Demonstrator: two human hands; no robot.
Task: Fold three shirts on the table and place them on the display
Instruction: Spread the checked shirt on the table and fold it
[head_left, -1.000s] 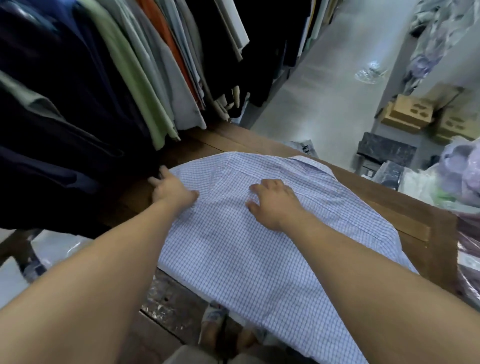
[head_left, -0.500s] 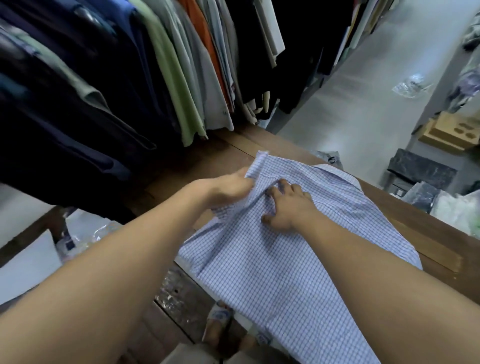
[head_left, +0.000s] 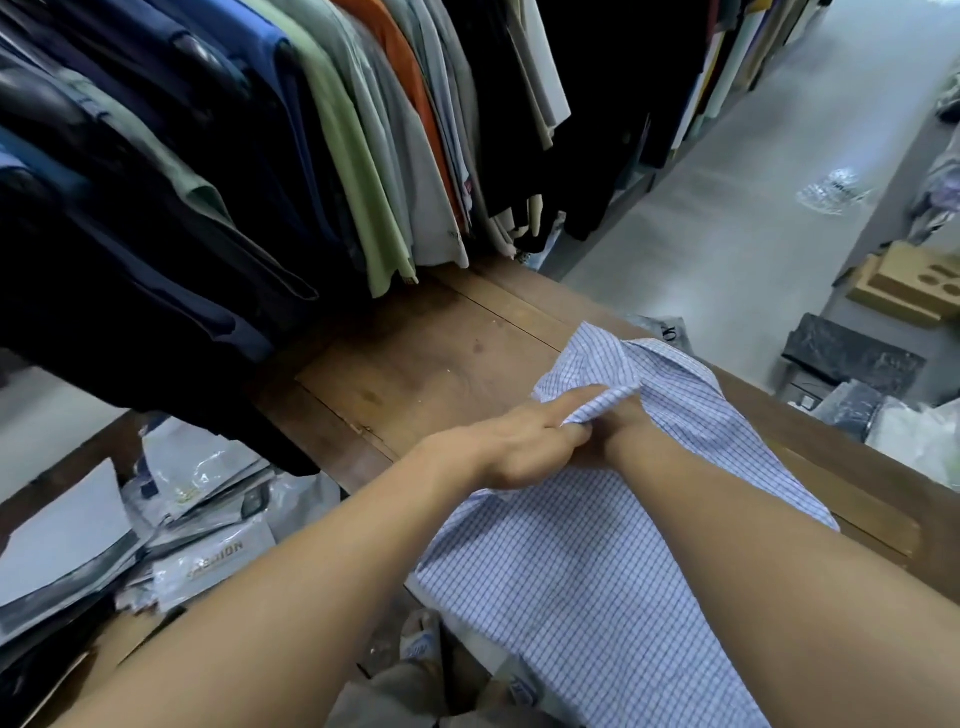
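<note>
Checked shirt (head_left: 597, 571) is lying on the near side of the wooden table (head_left: 415, 374), its hem running out of view. A raised fold is hiding most of the right hand (head_left: 615, 435); its grip cannot be told. The left hand (head_left: 519, 441) is pinching that blue-and-white fold. Hanging garments (head_left: 311, 156) are crowding the table's far edge; bagged clothes (head_left: 197, 519) are lying below it.

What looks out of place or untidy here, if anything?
A crumpled clear plastic bag lies loose on the aisle floor. Low on the left of the table, plastic-wrapped packages sit in a slanting heap. The checked shirt hangs over the table's near edge, but it is mid-fold.
</note>
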